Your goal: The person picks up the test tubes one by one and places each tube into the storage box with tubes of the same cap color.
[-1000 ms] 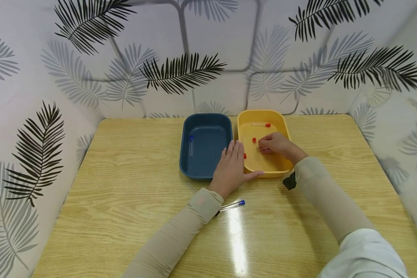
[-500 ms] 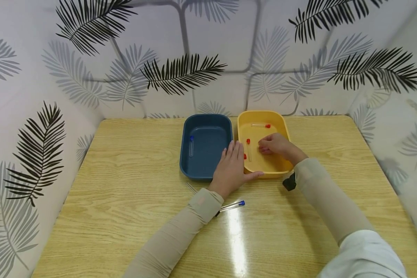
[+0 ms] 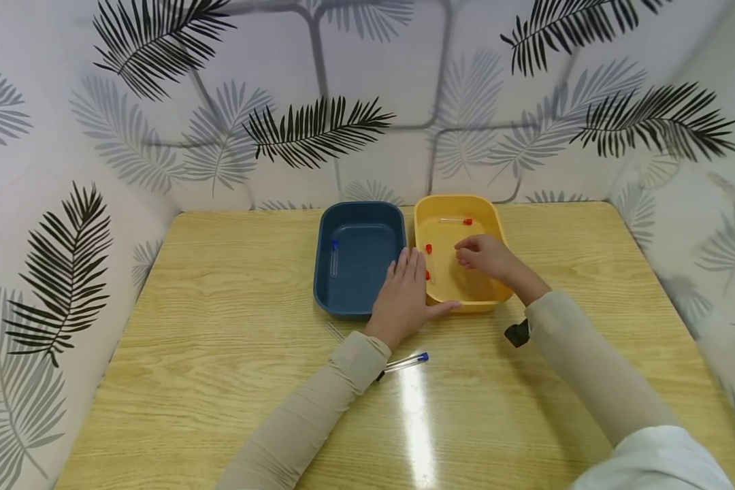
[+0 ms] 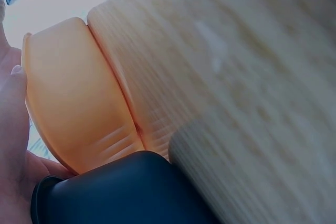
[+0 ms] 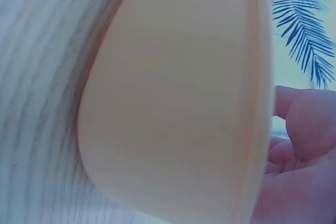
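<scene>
My left hand (image 3: pixel 399 299) rests with straight fingers over the adjoining rims of the blue bin (image 3: pixel 318 292) and the yellow bin (image 3: pixel 502 231), its thumb along the yellow front rim. Over the yellow bin hovers my right hand (image 3: pixel 486 257), fingers loosely bent, with nothing seen between them. Red-capped tubes lie in that bin: one tube (image 3: pixel 454 220) near the back, another tube (image 3: pixel 429 250) by the left wall, and a red cap (image 3: pixel 427 275) beside my left fingertips. A blue-capped tube (image 3: pixel 334 262) lies in the blue bin. The wrist views mostly show the bins' outer walls.
Blue-capped tubes (image 3: pixel 409 362) lie on the wooden table (image 3: pixel 233 306) by my left sleeve, partly hidden by it. Another clear tube end (image 3: pixel 335 331) shows in front of the blue bin. A leaf-patterned backdrop (image 3: pixel 355 156) stands behind the table.
The middle red-capped tube has shifted left, from beside my right fingers to the yellow bin's left wall. My right fingers have lifted and parted slightly. My left hand stays put.
</scene>
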Tool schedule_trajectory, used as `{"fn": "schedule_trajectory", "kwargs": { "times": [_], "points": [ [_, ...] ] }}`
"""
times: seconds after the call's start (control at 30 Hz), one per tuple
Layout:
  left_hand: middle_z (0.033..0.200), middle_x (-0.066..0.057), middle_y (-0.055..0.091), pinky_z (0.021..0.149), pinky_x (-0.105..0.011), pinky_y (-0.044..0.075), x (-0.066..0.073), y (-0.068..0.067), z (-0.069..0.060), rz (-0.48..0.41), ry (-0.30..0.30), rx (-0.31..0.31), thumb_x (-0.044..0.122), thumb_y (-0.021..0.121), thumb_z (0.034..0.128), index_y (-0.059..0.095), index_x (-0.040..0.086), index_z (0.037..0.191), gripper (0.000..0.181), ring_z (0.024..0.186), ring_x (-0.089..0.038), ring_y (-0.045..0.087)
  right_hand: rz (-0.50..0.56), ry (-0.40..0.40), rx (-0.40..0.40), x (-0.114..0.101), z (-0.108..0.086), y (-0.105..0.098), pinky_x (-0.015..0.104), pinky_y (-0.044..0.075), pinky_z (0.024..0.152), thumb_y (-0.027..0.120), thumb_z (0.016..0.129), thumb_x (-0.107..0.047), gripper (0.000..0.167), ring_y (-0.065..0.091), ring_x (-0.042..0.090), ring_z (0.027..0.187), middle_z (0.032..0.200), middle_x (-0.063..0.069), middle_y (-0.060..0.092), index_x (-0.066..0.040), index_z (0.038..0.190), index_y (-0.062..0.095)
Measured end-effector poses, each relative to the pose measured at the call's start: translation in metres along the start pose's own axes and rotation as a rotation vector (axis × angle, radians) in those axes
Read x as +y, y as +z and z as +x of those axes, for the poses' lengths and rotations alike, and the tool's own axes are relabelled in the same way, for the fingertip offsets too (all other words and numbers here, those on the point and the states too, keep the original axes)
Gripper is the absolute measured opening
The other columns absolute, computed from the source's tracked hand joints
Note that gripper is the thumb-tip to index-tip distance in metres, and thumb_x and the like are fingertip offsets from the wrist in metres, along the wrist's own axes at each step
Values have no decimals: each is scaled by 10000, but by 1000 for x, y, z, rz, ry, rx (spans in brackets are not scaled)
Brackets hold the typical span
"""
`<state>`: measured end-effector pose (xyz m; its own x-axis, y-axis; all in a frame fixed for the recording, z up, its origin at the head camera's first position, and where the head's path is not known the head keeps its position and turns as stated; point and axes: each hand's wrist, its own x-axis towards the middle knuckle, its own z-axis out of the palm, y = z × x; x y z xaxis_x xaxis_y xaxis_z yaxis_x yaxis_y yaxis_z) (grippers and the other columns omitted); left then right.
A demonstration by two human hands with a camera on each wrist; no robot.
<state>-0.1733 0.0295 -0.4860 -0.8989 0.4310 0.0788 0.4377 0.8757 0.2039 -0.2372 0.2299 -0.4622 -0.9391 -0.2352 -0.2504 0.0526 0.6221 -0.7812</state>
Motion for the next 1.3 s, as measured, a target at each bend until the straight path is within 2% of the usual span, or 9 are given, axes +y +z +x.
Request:
{"fn": "schedule_trajectory", "kwargs": {
  "times": [0.23, 0.4, 0.53, 0.67, 0.77, 0.87, 0.97, 1.13, 1.3],
  "points": [
    [1533, -131, 143, 1111, -435, 149, -1, -1, 0, 11, 17, -8, 846, 203, 743, 154, 13, 1479, 1112, 1407, -248, 67, -171, -87, 93, 0, -19, 2, 443, 486, 851, 487, 975, -194, 365, 592, 329, 969, 1108, 215, 607, 65, 1226, 541],
    [1545, -108, 75, 1113, -438, 134, -4, -4, 2, -60, 15, -46, 817, 124, 773, 120, 26, 1486, 1065, 1407, -226, 2, -212, -161, 150, 0, -28, 7, 462, 470, 870, 497, 973, -229, 377, 571, 335, 1028, 1159, 200, 598, 51, 1218, 556],
    [1545, -105, 76, 1111, -427, 143, -7, -17, 1, -120, 39, -38, 771, 142, 825, 107, 37, 1489, 991, 1407, -218, 3, -197, -223, 180, -2, -32, 12, 457, 469, 883, 504, 970, -252, 398, 577, 329, 1045, 1172, 194, 595, 52, 1224, 548],
    [1535, -98, 154, 1103, -403, 182, -10, -38, -6, -133, 79, -3, 675, 244, 901, 178, 58, 1486, 853, 1406, -203, 71, -225, -276, 204, -7, -36, 19, 460, 460, 897, 512, 962, -303, 438, 561, 319, 1074, 1204, 185, 576, 33, 1243, 540],
    [1504, -78, 265, 1098, -370, 208, -13, -55, -17, -119, 109, 31, 555, 333, 954, 287, 69, 1460, 703, 1392, -184, 165, -286, -306, 215, -12, -40, 24, 472, 437, 924, 523, 954, -329, 467, 531, 328, 1121, 1252, 180, 548, 13, 1273, 524],
    [1386, -62, 462, 1086, -345, 246, -16, -70, -33, -117, 150, 94, 412, 410, 980, 453, 64, 1372, 526, 1328, -173, 335, -331, -317, 206, -17, -42, 30, 480, 391, 972, 534, 946, -345, 501, 481, 336, 1186, 1296, 178, 516, 3, 1305, 497],
    [1225, -46, 603, 1015, -329, 368, -20, -80, -51, -132, 182, 165, 331, 452, 976, 578, 86, 1256, 392, 1205, -167, 497, -354, -327, 189, -21, -43, 37, 474, 341, 1016, 551, 936, -355, 529, 440, 330, 1230, 1314, 169, 503, 1, 1321, 481],
    [1113, -18, 660, 814, -277, 510, -27, -85, -79, -210, 205, 239, 293, 487, 969, 648, 120, 1167, 308, 1010, -130, 622, -380, -386, 177, -25, -43, 49, 457, 324, 1033, 586, 915, -358, 576, 439, 327, 1231, 1310, 168, 507, 11, 1338, 460],
    [997, 42, 682, 733, -193, 507, -34, -81, -101, -263, 219, 214, 257, 516, 959, 687, 135, 1067, 235, 868, -56, 641, -444, -367, 131, -30, -45, 63, 455, 274, 1064, 536, 909, -478, 710, 321, 313, 1324, 1439, 158, 366, -22, 1421, 353]
  ]
}}
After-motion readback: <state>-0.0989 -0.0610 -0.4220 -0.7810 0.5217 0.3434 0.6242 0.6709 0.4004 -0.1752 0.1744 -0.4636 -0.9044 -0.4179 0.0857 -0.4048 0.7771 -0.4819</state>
